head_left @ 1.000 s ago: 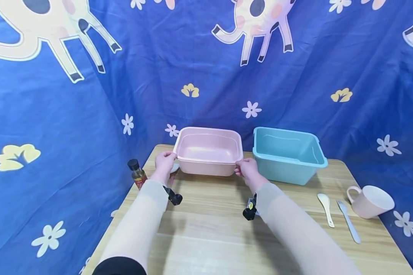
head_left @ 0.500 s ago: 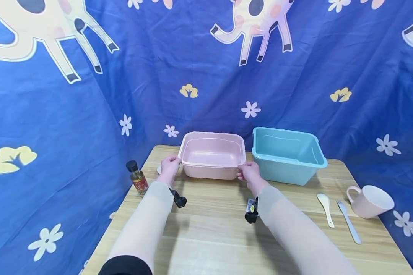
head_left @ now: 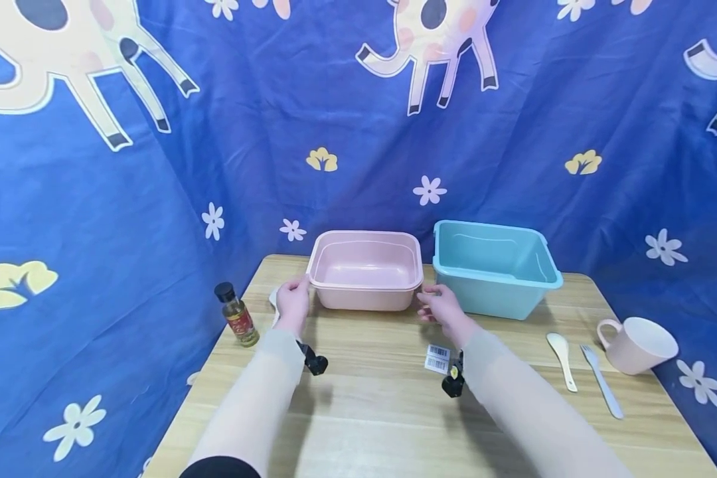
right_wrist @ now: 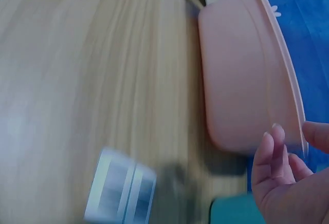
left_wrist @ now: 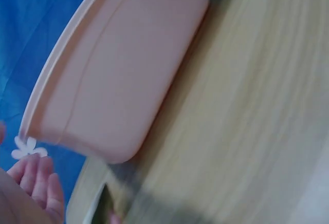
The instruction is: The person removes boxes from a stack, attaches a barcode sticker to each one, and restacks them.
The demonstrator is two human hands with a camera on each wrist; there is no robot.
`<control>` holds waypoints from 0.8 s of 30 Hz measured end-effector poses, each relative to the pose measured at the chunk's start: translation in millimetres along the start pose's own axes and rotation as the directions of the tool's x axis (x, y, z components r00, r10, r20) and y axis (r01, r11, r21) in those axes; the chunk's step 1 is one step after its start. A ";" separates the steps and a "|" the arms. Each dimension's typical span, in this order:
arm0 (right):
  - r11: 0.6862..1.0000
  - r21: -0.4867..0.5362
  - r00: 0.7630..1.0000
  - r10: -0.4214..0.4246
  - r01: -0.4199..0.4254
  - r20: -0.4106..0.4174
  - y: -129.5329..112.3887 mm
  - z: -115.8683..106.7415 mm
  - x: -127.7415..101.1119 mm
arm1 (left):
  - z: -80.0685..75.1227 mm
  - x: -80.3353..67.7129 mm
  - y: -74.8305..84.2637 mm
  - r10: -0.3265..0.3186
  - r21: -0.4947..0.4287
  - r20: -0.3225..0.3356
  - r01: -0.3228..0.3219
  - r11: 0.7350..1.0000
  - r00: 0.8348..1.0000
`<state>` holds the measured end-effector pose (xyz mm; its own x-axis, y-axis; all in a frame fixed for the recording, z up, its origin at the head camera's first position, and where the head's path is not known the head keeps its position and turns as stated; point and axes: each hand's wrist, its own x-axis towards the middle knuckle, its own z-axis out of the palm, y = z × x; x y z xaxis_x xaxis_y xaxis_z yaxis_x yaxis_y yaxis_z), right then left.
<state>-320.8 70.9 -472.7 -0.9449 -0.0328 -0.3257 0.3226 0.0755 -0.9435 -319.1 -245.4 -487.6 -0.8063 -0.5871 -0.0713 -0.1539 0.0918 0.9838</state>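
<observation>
— Two hands are seen at the pink basin (head_left: 365, 269); is it gripped?

— No grip is observed. The left hand (head_left: 293, 302) is held just left of the pink basin, fingers relaxed and slightly apart; contact cannot be confirmed. The right hand (head_left: 444, 309) is found just right of it, fingers loosely spread, nothing held.

— Where is the basin?

— It is set on the wooden table (head_left: 370, 398). A blue basin (head_left: 494, 267) is noted right of the pink basin, a small bottle (head_left: 237, 316) to its left.
</observation>
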 end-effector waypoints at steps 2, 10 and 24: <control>0.999 -0.039 1.000 -0.007 0.007 -0.002 6.7 -16.5 -3.3 | 6.2 -7.0 -4.1 0.008 -0.050 -0.038 -0.010 0.999 0.999; 0.991 -0.125 0.998 0.053 -0.056 -0.032 50.4 -68.7 -21.1 | 48.9 -52.0 -16.5 0.064 -0.107 -0.078 -0.073 0.992 0.995; 0.985 -0.022 0.984 0.167 -0.169 -0.066 93.5 -72.5 -42.0 | 127.2 -147.6 -44.9 -0.139 0.088 0.580 0.108 0.990 0.803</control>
<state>-254.9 151.6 -542.8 -0.8792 0.0457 -0.4743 0.4765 0.1017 -0.8733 -265.8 -60.5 -542.2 -0.9571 -0.0176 -0.2894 -0.2897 0.0987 0.9520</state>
